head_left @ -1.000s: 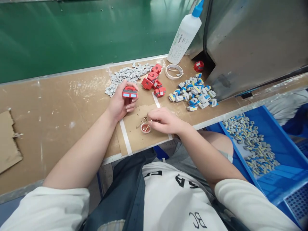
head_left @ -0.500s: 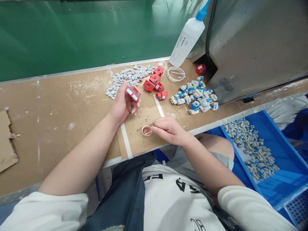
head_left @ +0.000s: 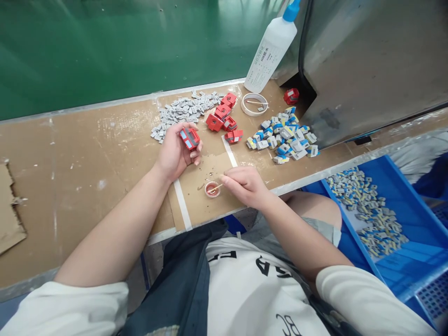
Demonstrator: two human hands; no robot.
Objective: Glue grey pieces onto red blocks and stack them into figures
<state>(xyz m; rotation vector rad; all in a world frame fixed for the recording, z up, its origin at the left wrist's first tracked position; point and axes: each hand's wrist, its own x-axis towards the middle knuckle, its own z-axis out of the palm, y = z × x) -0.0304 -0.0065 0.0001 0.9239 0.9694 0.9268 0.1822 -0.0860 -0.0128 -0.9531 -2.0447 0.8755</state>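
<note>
My left hand (head_left: pixel 177 154) holds a small red toy vehicle part (head_left: pixel 189 138) with pale blue windows and a grey stripe, raised over the table. A thin wooden stick (head_left: pixel 217 187) is pinched in my right hand (head_left: pixel 245 186), its tip down inside a small round cup (head_left: pixel 212 190) with a reddish inside. The cup stands on a cardboard sheet (head_left: pixel 196 210) close to the table's front edge. Beyond my hands lie several more red parts (head_left: pixel 222 111). Left of these spreads a heap of small flat grey pieces (head_left: pixel 189 109).
A white bottle with a blue cap (head_left: pixel 271 53) stands at the back, near a tape ring (head_left: pixel 254 104). Grey, blue and yellow pieces (head_left: pixel 285 137) are piled on the right. A blue bin (head_left: pixel 416 228) holds many more. A metal casing (head_left: pixel 371 60) borders the right side.
The red part has been turned in my left hand, and the fingers wrap more around it. The stick in my right hand is tilted more steeply in the cup.
</note>
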